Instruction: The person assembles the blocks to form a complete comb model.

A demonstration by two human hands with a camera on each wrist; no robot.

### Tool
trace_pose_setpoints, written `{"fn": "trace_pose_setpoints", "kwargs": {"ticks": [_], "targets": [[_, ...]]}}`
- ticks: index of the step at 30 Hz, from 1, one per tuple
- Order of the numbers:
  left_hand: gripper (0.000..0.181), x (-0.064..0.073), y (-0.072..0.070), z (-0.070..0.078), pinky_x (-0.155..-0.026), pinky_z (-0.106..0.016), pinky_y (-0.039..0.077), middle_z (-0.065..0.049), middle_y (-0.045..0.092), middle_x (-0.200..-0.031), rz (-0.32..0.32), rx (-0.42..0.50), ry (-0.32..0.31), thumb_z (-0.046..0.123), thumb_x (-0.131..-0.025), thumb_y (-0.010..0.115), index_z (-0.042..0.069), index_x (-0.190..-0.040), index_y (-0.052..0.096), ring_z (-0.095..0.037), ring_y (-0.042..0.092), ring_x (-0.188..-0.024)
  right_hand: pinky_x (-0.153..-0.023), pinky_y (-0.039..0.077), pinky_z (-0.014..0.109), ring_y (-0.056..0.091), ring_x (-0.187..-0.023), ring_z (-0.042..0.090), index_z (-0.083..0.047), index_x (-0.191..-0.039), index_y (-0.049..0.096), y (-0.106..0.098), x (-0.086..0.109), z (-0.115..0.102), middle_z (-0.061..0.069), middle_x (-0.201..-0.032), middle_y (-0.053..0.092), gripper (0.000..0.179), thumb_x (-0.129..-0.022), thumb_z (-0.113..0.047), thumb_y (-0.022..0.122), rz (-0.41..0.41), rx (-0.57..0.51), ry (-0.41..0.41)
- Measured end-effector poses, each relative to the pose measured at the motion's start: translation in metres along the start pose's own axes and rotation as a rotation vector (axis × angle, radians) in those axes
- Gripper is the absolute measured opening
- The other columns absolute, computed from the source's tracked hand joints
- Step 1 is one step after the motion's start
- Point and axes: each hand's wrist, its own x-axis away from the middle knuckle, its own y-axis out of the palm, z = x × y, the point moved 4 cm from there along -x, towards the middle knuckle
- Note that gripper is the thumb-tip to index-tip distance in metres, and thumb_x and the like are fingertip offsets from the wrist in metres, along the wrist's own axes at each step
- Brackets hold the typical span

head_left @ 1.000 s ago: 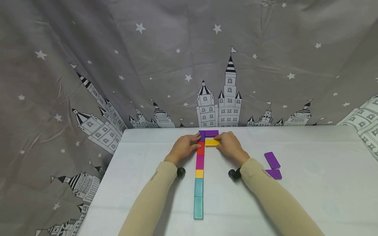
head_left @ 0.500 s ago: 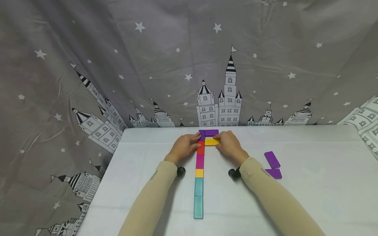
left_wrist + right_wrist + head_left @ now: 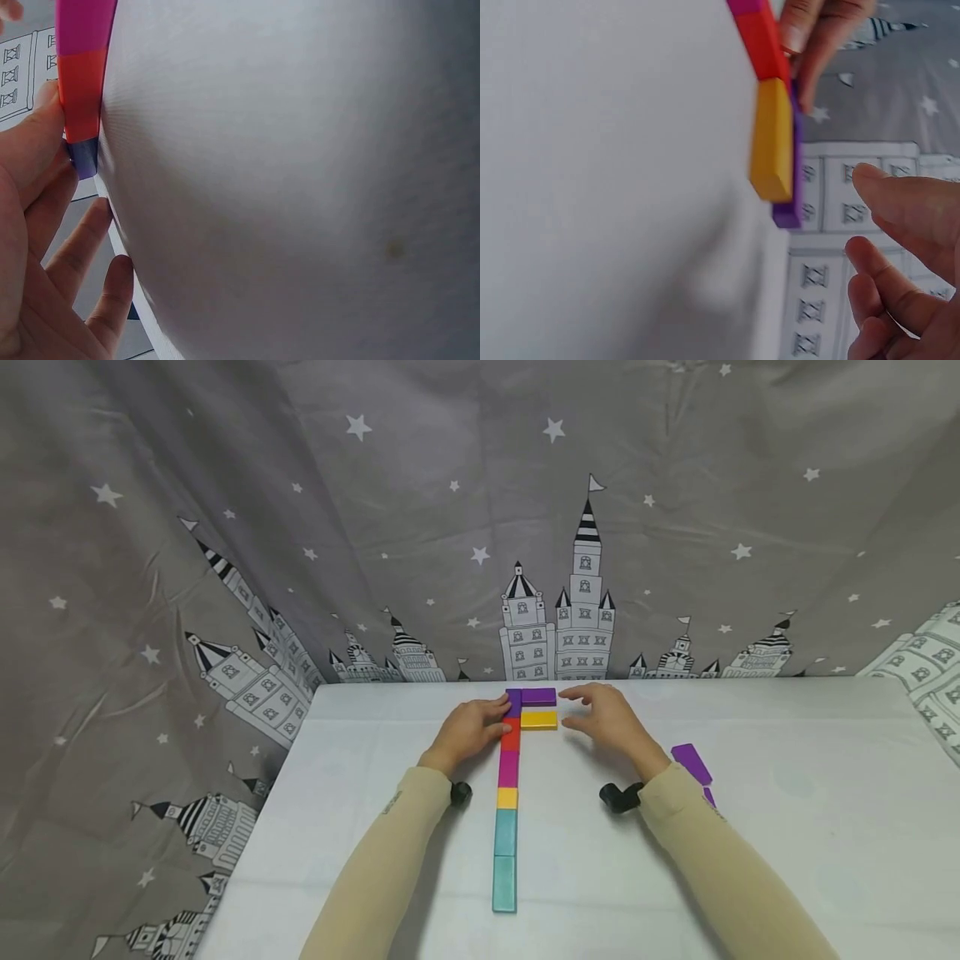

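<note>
Flat coloured blocks form a column on the table in the head view: a blue-purple block (image 3: 513, 703) at the far end, then a red block (image 3: 510, 735), a magenta block (image 3: 508, 769), a small yellow block (image 3: 507, 798) and two teal blocks (image 3: 505, 883). Branching right from its top are a purple block (image 3: 538, 697) and, nearer, a yellow block (image 3: 539, 721), with a gap between them. My left hand (image 3: 465, 731) rests its fingertips and thumb against the left side of the blue-purple and red blocks. Just right of the branches, my right hand (image 3: 606, 720) holds nothing, fingers and thumb apart.
Two more purple blocks (image 3: 692, 763) lie to the right, one partly hidden by my right sleeve. The white table (image 3: 817, 827) ends at a grey curtain (image 3: 420, 485) printed with castles and stars. A black wrist camera (image 3: 621, 797) sits on each wrist.
The yellow block slid slightly left against the column. My right hand then let go of it and moved right, its fingers spreading. My left hand stayed in place.
</note>
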Motion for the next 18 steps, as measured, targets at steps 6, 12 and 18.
{"fn": "trace_pose_setpoints", "kwargs": {"ticks": [6,12,18], "targets": [[0.054,0.000,0.000,0.001,-0.118,-0.045,0.032,0.005,0.049,-0.152,-0.005,0.001,-0.008,0.034,-0.094,0.071,0.018,-0.144,0.055,-0.025,0.046,-0.140,-0.098,0.045,0.054,0.057,-0.116,0.038,-0.007,-0.132,0.066,-0.028,0.017,0.007,0.016,-0.132,0.063,0.045,-0.089,-0.018,0.075,0.048,-0.003,0.016],[0.053,-0.001,0.000,0.002,-0.118,-0.044,0.033,0.005,0.049,-0.151,-0.002,-0.001,0.008,0.033,-0.094,0.071,0.017,-0.143,0.056,-0.025,0.047,-0.140,-0.094,0.045,0.059,0.058,-0.114,0.040,-0.004,-0.131,0.066,-0.053,0.043,0.019,0.020,-0.131,0.064,0.045,-0.089,-0.017,0.076,0.088,0.026,0.007],[0.054,0.000,-0.001,0.001,-0.118,-0.045,0.033,0.005,0.049,-0.152,-0.004,-0.003,-0.004,0.033,-0.094,0.071,0.017,-0.143,0.056,-0.025,0.047,-0.140,-0.089,0.046,0.060,0.059,-0.112,0.041,-0.003,-0.130,0.066,-0.072,0.069,0.032,0.023,-0.129,0.064,0.045,-0.089,-0.018,0.077,0.125,0.057,0.000]]}}
